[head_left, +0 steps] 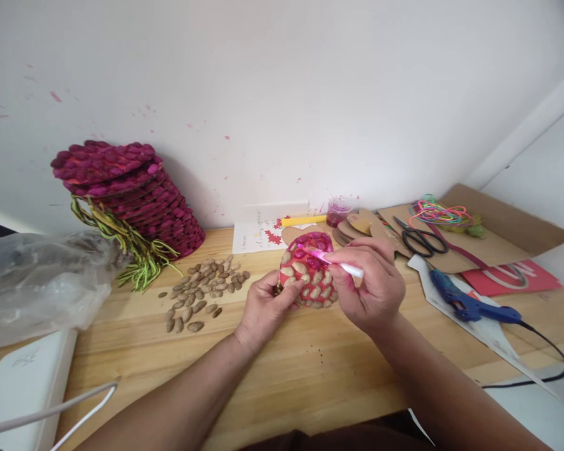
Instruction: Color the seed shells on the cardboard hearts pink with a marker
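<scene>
My left hand [269, 305] grips the lower left edge of a red disc [309, 270] covered with peanuts in their shells. Magenta paint coats the peanuts on its upper part, while the lower ones are still tan. Pinched in my right hand [373, 285] is a paintbrush [345, 268] with a white handle and pink-stained tip, which meets the disc's painted area. Loose peanuts [202, 285] lie on the table to the left. Behind the disc stands a small clear cup [339, 212] of magenta paint.
A tall stack of magenta peanut-covered discs [131, 194] with green strings leans at left, beside a plastic bag [51, 282] and a white box [28, 388]. At right are scissors [423, 239], a blue glue gun [474, 304] with its cord, cardboard [512, 222] and colourful cords [437, 212].
</scene>
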The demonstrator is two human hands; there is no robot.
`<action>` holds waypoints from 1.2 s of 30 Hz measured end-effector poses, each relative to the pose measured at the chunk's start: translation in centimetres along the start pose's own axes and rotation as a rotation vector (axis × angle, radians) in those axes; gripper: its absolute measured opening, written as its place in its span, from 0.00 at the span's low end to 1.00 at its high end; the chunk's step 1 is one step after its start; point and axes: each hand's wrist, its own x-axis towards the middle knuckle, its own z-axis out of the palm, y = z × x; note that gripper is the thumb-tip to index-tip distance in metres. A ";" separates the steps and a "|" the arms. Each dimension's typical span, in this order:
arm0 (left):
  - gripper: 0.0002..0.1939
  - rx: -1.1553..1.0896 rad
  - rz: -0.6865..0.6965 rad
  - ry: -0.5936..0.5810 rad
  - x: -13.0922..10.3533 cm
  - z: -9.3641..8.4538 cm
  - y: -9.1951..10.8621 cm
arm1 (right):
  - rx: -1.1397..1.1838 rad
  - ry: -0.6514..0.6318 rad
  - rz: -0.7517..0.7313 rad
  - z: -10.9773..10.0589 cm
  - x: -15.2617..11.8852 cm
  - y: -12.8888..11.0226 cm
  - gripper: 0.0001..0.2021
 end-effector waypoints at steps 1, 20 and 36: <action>0.20 -0.002 0.001 0.000 0.0 0.0 0.1 | 0.001 0.002 0.002 0.0 0.0 0.0 0.07; 0.23 -0.039 -0.049 -0.012 -0.2 0.4 1.0 | 0.022 -0.026 0.007 0.4 0.0 -0.2 0.06; 0.21 -0.035 -0.048 -0.016 -0.2 0.2 0.7 | 0.011 -0.049 0.006 0.4 -0.2 0.1 0.06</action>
